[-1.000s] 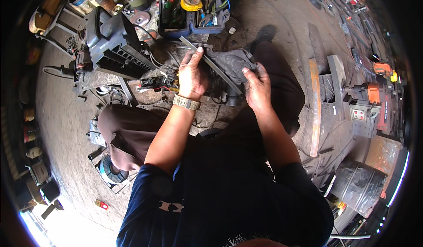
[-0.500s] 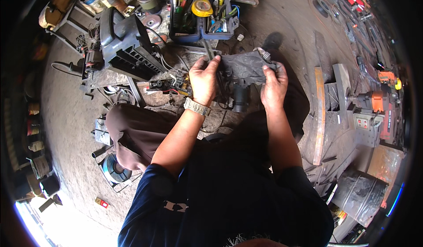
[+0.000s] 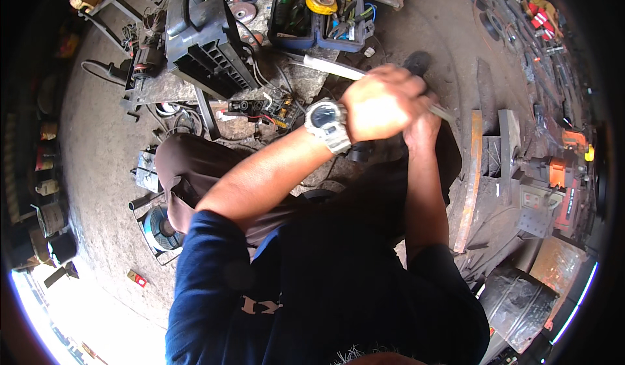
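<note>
My left hand (image 3: 381, 104), blurred by motion, reaches across to the right with its fingers curled. From it a long flat strip (image 3: 332, 67), pale where light strikes it, sticks out to the left; a thin end shows on the far side. My right hand (image 3: 423, 129) is closed just under and beside my left fingers. What it holds is hidden; the crumpled grey piece no longer shows. Below my left wrist is a black cylindrical part (image 3: 359, 151), mostly covered. A black power-tool-like housing (image 3: 207, 46) stands at the left, with wired parts (image 3: 280, 112) beside it.
An open blue toolbox (image 3: 293, 41) with hand tools and a yellow tape measure (image 3: 321, 1) lies ahead. A grinding disc (image 3: 243, 12) is left of it. Flat metal bars (image 3: 470, 182) and an orange tool (image 3: 558, 169) lie at the right. A spool-like blue item (image 3: 159, 228) sits lower left.
My left hand has swung right, over my right hand, carrying the strip, which has tilted from steep to nearly level. The crumpled grey piece between my hands has gone out of sight. The view has shifted slightly.
</note>
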Motion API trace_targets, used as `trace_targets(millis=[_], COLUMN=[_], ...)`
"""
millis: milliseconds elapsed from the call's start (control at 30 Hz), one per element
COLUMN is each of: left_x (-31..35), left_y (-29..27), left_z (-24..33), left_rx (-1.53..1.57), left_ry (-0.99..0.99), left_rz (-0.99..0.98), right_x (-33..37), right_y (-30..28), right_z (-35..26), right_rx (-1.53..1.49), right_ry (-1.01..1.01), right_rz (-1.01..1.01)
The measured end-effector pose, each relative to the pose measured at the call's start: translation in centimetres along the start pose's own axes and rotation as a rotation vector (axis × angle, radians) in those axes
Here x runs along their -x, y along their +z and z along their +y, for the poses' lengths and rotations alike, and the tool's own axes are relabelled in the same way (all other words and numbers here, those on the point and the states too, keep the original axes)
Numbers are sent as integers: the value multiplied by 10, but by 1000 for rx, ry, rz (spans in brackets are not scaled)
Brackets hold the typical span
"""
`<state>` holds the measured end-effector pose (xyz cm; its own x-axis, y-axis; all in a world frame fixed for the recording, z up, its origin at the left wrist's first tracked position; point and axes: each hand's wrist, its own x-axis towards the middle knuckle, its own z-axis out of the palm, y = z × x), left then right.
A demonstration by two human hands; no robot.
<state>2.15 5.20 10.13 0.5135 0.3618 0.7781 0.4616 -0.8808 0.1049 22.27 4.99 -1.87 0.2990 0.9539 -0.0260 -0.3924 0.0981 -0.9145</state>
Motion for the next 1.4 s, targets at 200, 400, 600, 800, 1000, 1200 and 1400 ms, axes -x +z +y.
trace_targets(millis=[200, 400, 600, 800, 1000, 1200, 1400], left_x=[-56, -54, -48, 10, 61, 76, 86], left_y=[-20, -32, -36, -8, 12, 19, 21], left_z=[32, 54, 40, 6, -1, 7, 2], left_rx=[-22, 78, 33, 439, 874, 646, 503], left_ry=[328, 250, 253, -647, -1309, -1183, -1032], left_rz=[-50, -10, -92, -34, -67, -22, -113], right_x=[18, 28, 20, 24, 35, 39, 44], right_y=[-7, -12, -32, 18, 53, 80, 82], right_z=[6, 13, 31, -8, -36, -19, -9], right_rx=[-82, -111, -172, -64, 60, 778, 847], right_ry=[137, 166, 116, 81, -110, -422, -329], right_rz=[-14, -34, -136, 47, -79, -154, -79])
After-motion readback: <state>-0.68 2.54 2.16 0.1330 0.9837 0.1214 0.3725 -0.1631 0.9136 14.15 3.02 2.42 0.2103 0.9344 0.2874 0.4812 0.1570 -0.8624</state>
